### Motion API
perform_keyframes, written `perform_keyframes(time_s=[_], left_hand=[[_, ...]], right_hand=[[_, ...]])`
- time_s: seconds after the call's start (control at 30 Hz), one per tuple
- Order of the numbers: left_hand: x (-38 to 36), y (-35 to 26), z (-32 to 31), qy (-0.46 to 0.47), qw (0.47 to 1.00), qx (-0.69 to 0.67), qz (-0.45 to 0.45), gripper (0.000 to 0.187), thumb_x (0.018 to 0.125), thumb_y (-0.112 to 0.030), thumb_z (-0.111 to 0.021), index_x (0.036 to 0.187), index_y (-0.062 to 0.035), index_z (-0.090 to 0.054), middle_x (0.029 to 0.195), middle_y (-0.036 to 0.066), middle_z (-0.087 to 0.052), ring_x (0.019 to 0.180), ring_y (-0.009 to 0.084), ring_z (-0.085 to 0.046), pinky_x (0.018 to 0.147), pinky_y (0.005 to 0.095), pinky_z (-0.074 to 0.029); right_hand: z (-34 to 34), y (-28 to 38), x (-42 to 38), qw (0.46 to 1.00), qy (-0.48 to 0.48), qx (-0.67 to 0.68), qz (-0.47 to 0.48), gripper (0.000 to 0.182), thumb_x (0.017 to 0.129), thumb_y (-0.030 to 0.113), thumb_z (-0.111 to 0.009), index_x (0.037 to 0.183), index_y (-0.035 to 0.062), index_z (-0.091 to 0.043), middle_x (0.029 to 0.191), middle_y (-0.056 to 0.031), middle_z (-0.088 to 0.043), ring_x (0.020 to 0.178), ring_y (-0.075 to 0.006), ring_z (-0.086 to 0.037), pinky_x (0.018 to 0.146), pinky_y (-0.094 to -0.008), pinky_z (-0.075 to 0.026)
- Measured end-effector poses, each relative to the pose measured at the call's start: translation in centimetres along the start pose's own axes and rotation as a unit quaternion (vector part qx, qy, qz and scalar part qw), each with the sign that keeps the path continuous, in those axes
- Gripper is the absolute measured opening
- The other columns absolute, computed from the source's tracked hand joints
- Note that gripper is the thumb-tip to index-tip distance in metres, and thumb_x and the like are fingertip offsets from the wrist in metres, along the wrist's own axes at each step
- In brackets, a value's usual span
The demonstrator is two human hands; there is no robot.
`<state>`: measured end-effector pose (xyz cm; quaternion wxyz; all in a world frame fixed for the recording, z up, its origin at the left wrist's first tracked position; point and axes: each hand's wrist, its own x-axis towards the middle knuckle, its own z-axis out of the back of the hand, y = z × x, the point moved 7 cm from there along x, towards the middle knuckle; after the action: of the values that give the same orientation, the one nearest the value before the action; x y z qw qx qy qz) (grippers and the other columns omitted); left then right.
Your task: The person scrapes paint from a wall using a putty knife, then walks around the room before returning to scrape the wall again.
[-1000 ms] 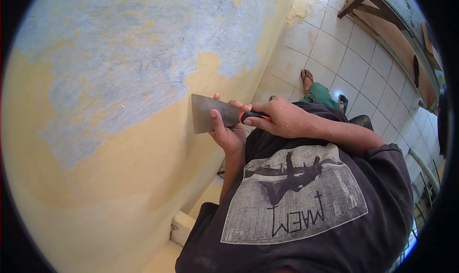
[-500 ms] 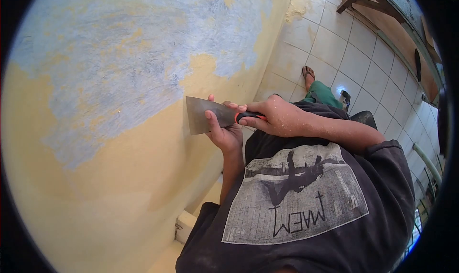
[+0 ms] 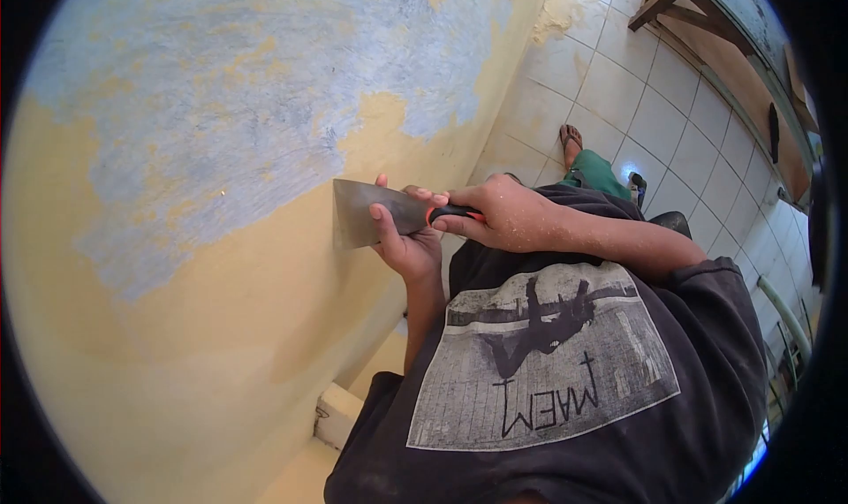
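A putty knife (image 3: 358,211) with a wide metal blade and a black and red handle is held in both hands in front of the wall. My right hand (image 3: 508,214) is wrapped round the handle. Lower on the tool, my left hand (image 3: 408,250) supports the blade, its thumb laid on the near face and the other fingers partly hidden behind. The blade's front edge meets the yellow wall (image 3: 256,301) in this view, just below a rough grey-blue patch (image 3: 238,124) where the yellow coat is absent.
White floor tiles (image 3: 609,89) run along the foot of the wall, with my sandalled foot (image 3: 571,139) on them. A wooden-legged bench or table (image 3: 658,5) stands at the upper right. A pale block-like ledge (image 3: 337,416) juts out low beside the wall.
The putty knife and both hands have shifted slightly left along the wall. My grip on the handle and blade looks the same.
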<state>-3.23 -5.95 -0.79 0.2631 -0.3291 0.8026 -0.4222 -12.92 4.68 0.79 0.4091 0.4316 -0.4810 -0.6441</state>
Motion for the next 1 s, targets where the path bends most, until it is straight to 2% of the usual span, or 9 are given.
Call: perform_keyframes(time_s=[0.17,0.27,0.37,0.47,0.57,0.67,0.77,0.87,1.0], left_hand=[[0.0,0.3,-0.4,0.011,1.000,0.009,0.002,0.049,0.097,-0.039,-0.040,0.134,-0.0061,-0.032,0.087,0.017,-0.060,0.073,0.0284,-0.062,0.075,0.0446,-0.051],[0.2,0.0,-0.1,-0.004,1.000,-0.022,-0.002,0.049,0.098,-0.038,-0.040,0.134,-0.0063,-0.032,0.087,0.017,-0.060,0.073,0.0283,-0.063,0.075,0.0445,-0.051],[0.1,-1.2,-0.5,0.028,0.999,-0.008,-0.021,0.048,0.098,-0.038,-0.040,0.133,-0.0063,-0.032,0.086,0.018,-0.059,0.073,0.0285,-0.062,0.074,0.0450,-0.051],[0.1,-0.3,-0.3,0.006,1.000,0.008,-0.008,0.049,0.098,-0.040,-0.039,0.133,-0.0063,-0.032,0.086,0.017,-0.060,0.072,0.0283,-0.062,0.074,0.0442,-0.051],[0.5,1.0,0.1,0.000,1.000,0.007,0.006,0.050,0.098,-0.041,-0.038,0.133,-0.0068,-0.032,0.086,0.017,-0.060,0.072,0.0284,-0.062,0.073,0.0440,-0.051],[0.3,-0.6,0.2,0.015,0.999,-0.025,-0.022,0.050,0.098,-0.041,-0.039,0.134,-0.0072,-0.031,0.086,0.017,-0.060,0.073,0.0284,-0.062,0.074,0.0444,-0.051],[0.0,-1.4,-0.2,0.033,0.999,-0.010,-0.029,0.050,0.098,-0.040,-0.040,0.134,-0.0076,-0.031,0.086,0.018,-0.060,0.073,0.0285,-0.062,0.074,0.0448,-0.050],[0.1,0.7,0.1,0.023,0.999,-0.021,0.007,0.050,0.097,-0.041,-0.040,0.134,-0.0079,-0.031,0.086,0.017,-0.060,0.073,0.0282,-0.062,0.074,0.0451,-0.050],[0.2,1.2,0.8,0.012,1.000,-0.028,-0.001,0.049,0.098,-0.040,-0.040,0.133,-0.0076,-0.032,0.086,0.017,-0.060,0.073,0.0282,-0.062,0.074,0.0454,-0.050]], right_hand=[[0.7,0.6,-0.2,0.999,-0.019,0.007,0.042,0.035,0.088,0.036,-0.059,0.104,0.0058,-0.065,0.067,-0.0200,-0.060,0.065,-0.0387,-0.060,0.062,-0.0414,-0.048],[0.1,0.6,0.3,1.000,0.010,0.014,0.010,0.033,0.088,0.035,-0.059,0.104,0.0066,-0.065,0.069,-0.0198,-0.061,0.066,-0.0378,-0.060,0.062,-0.0412,-0.048],[-0.3,0.6,0.3,1.000,0.013,-0.007,-0.003,0.030,0.089,0.035,-0.059,0.105,0.0103,-0.066,0.069,-0.0188,-0.061,0.065,-0.0370,-0.060,0.062,-0.0410,-0.047],[0.4,1.0,0.0,0.999,-0.014,0.002,0.032,0.034,0.088,0.037,-0.059,0.103,0.0075,-0.066,0.065,-0.0192,-0.059,0.063,-0.0377,-0.060,0.061,-0.0419,-0.047],[0.1,-0.4,0.2,1.000,0.004,0.002,-0.014,0.035,0.088,0.037,-0.059,0.103,0.0063,-0.066,0.064,-0.0195,-0.059,0.063,-0.0386,-0.059,0.060,-0.0427,-0.047],[-0.5,0.2,0.7,0.999,-0.012,-0.016,0.031,0.033,0.088,0.037,-0.058,0.103,0.0082,-0.066,0.065,-0.0191,-0.060,0.064,-0.0384,-0.060,0.061,-0.0428,-0.047],[-0.3,0.9,0.3,0.999,-0.014,-0.032,0.033,0.032,0.089,0.036,-0.058,0.102,0.0086,-0.066,0.065,-0.0193,-0.060,0.064,-0.0384,-0.060,0.061,-0.0427,-0.047],[0.3,0.8,-0.4,1.000,-0.023,0.002,0.020,0.036,0.088,0.037,-0.059,0.100,0.0038,-0.065,0.063,-0.0203,-0.058,0.064,-0.0387,-0.060,0.061,-0.0428,-0.047],[-0.2,0.0,0.2,1.000,-0.010,-0.022,0.008,0.033,0.088,0.036,-0.059,0.101,0.0055,-0.065,0.066,-0.0195,-0.060,0.065,-0.0380,-0.060,0.062,-0.0420,-0.048]])
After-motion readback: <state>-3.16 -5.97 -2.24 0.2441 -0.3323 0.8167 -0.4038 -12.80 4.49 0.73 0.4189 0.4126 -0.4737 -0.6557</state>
